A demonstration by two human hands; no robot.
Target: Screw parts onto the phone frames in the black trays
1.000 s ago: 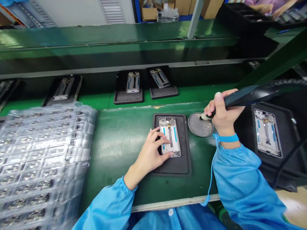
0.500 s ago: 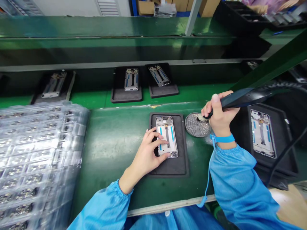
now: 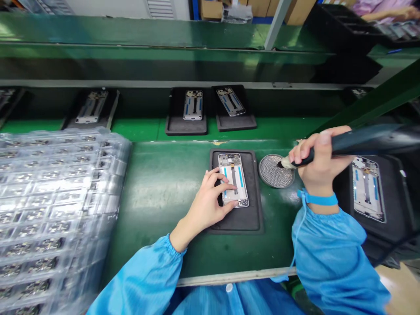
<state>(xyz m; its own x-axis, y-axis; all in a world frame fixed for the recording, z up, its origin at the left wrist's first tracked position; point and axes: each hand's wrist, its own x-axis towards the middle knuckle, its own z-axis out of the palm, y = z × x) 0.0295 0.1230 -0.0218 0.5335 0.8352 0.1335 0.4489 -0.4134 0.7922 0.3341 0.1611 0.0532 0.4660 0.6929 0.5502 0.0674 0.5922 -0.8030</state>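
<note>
White phone frame point(image 3: 233, 180) is lying lengthwise, pointing away from the person on a black mat point(image 3: 243, 223); spread-fingered left hand point(image 3: 210, 205) is pressing it, right hand point(image 3: 323, 164) tightly gripping a dark-handled brush point(image 3: 361, 144) right of it.

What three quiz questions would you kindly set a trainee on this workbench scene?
1. True or false: the left hand rests on a phone housing lying on a black mat.
2. Which hand has the blue wrist strap?
3. What lies under the pale tip of the dark-handled tool?

Key:
1. True
2. The right hand
3. A perforated metal disc
</note>
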